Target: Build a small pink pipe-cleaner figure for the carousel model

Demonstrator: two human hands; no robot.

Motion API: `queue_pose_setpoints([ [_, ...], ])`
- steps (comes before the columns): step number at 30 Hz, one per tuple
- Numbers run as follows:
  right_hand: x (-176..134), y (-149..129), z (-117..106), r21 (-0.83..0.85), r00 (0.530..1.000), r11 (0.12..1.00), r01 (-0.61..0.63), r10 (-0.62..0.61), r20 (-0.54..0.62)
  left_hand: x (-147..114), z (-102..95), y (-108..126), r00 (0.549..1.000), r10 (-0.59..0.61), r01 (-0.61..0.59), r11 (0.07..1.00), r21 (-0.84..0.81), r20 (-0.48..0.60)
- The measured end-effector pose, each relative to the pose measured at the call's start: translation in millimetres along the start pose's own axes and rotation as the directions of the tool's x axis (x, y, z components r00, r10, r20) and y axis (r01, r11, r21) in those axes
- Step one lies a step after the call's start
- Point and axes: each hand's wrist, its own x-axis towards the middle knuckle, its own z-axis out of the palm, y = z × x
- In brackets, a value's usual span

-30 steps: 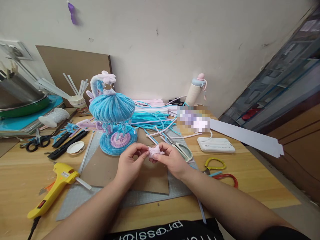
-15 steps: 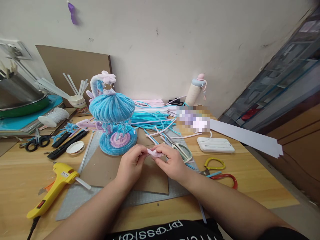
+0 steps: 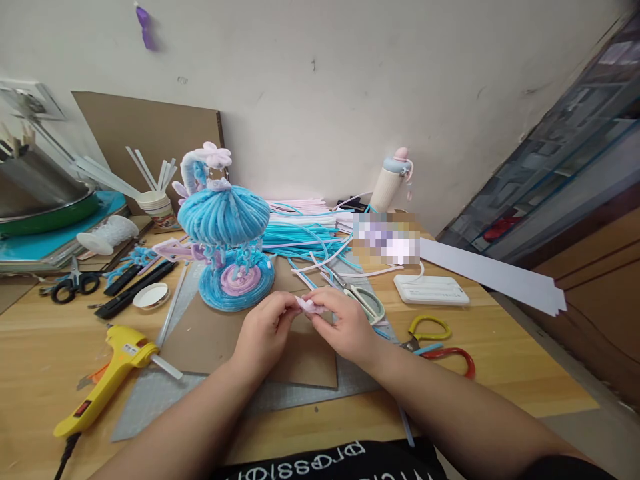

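Observation:
Between my fingertips is a small, pale pink fuzzy piece point(image 3: 311, 306) that looks like bent pipe cleaner; much of it is hidden by my fingers. My left hand point(image 3: 266, 328) pinches its left end, and my right hand point(image 3: 341, 321) grips its right side. Both hands are just above a brown cardboard sheet point(image 3: 310, 360). Behind my left hand stands a blue and pink pipe-cleaner model point(image 3: 223, 217) with a pleated canopy over a round coiled base point(image 3: 210, 293).
A yellow glue gun point(image 3: 120, 360) lies at left, near black scissors point(image 3: 75, 285). Blue, white and pink pipe cleaners point(image 3: 300, 240) are heaped behind my hands. Green-handled scissors point(image 3: 367, 303), red-and-yellow-handled scissors point(image 3: 447, 353), a white power bank point(image 3: 431, 290) and a bottle point(image 3: 389, 185) are at right.
My left fingertips have shifted very slightly to the right along the pink piece. Everything else stays where it was.

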Motion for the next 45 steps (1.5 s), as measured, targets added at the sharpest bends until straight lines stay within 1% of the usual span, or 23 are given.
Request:
queue_pose_setpoints([
  [2, 0.1, -0.1, -0.4, -0.003, 1.000, 1.000, 0.009, -0.009, 0.003, -0.6, -0.3, -0.2, 0.999, -0.036, 0.036, 0.999, 0.022, -0.004],
  [4, 0.2, -0.3, -0.7, -0.006, 1.000, 1.000, 0.015, -0.015, 0.007, -1.0, -0.9, -0.3, 0.999, -0.044, 0.044, 0.998, 0.037, 0.001],
  [9, -0.2, -1.2, -1.3, -0.004, 0.999, 0.999, 0.037, -0.037, 0.018, -0.5, -1.3, 1.0, 0.999, 0.000, 0.000, 1.000, 0.011, -0.035],
  [13, -1.3, -2.2, -0.8, 0.003, 1.000, 1.000, 0.015, -0.015, 0.012, 1.0, -0.5, 2.0, 0.999, 0.018, -0.019, 1.000, -0.019, -0.036],
  [18, -2.8, -3.7, 0.9, 0.045, 0.997, 0.996, -0.081, 0.081, -0.003, 1.3, -0.5, 0.2, 0.999, -0.016, 0.017, 0.999, -0.027, 0.034],
  [20, -3.4, -3.6, 2.9, 0.081, 0.985, 0.983, -0.167, 0.169, -0.015, 1.0, -0.7, -0.2, 0.997, -0.046, 0.049, 0.998, -0.036, 0.059],
  [21, -3.5, -3.1, 4.1, 0.117, 0.972, 0.966, -0.230, 0.233, -0.016, 0.8, -0.7, -0.1, 0.996, -0.062, 0.065, 0.997, -0.042, 0.067],
  [23, -3.5, -1.7, 6.9, 0.258, 0.925, 0.893, -0.369, 0.379, 0.015, 0.6, -0.5, 0.8, 0.992, -0.100, 0.106, 0.992, -0.073, 0.077],
  [24, -3.2, -0.8, 8.2, 0.356, 0.895, 0.829, -0.431, 0.442, 0.053, 0.7, -0.3, 1.6, 0.988, -0.127, 0.136, 0.985, -0.111, 0.086],
  [26, -1.8, 0.9, 9.8, 0.541, 0.838, 0.665, -0.514, 0.523, 0.155, 1.5, 0.3, 3.7, 0.972, -0.196, 0.222, 0.942, -0.250, 0.126],
  [29, 1.4, 2.1, 9.2, 0.716, 0.769, 0.408, -0.566, 0.574, 0.281, 4.6, 0.8, 6.3, 0.934, -0.297, 0.357, 0.794, -0.493, 0.198],
  [31, 3.6, 1.7, 7.0, 0.774, 0.722, 0.238, -0.586, 0.587, 0.366, 6.8, 0.4, 7.1, 0.919, -0.327, 0.393, 0.709, -0.585, 0.221],
  [32, 4.7, 1.1, 5.7, 0.786, 0.701, 0.162, -0.597, 0.580, 0.414, 7.5, -0.1, 7.2, 0.917, -0.328, 0.396, 0.691, -0.605, 0.226],
  [33, 5.6, 0.5, 4.2, 0.786, 0.685, 0.099, -0.610, 0.565, 0.460, 7.9, -0.6, 7.3, 0.920, -0.319, 0.389, 0.692, -0.608, 0.226],
  [34, 6.5, -0.3, 2.8, 0.781, 0.672, 0.052, -0.622, 0.547, 0.499, 7.8, -1.2, 7.3, 0.927, -0.305, 0.375, 0.715, -0.590, 0.219],
  [36, 7.8, -1.3, 0.4, 0.771, 0.655, -0.004, -0.637, 0.525, 0.543, 6.9, -2.3, 7.3, 0.947, -0.268, 0.321, 0.814, -0.484, 0.177],
  [38, 8.4, -1.3, -1.1, 0.765, 0.643, -0.019, -0.644, 0.528, 0.554, 5.5, -3.4, 7.5, 0.970, -0.200, 0.233, 0.924, -0.302, 0.138],
  [39, 8.4, -0.8, -1.5, 0.761, 0.640, -0.013, -0.648, 0.533, 0.554, 4.8, -3.8, 7.6, 0.977, -0.159, 0.185, 0.961, -0.203, 0.139],
  [40, 8.3, 0.0, -1.6, 0.756, 0.636, -0.004, -0.655, 0.538, 0.553, 4.2, -4.2, 7.6, 0.980, -0.123, 0.142, 0.984, -0.112, 0.159],
  [42, 7.5, 2.3, -1.5, 0.743, 0.625, 0.008, -0.669, 0.547, 0.557, 3.4, -4.7, 7.8, 0.969, -0.085, 0.080, 0.996, 0.032, 0.232],
  [45, 5.5, 6.1, -1.0, 0.732, 0.589, -0.032, -0.681, 0.570, 0.573, 2.2, -4.2, 7.6, 0.943, -0.094, 0.051, 0.989, 0.141, 0.318],
])
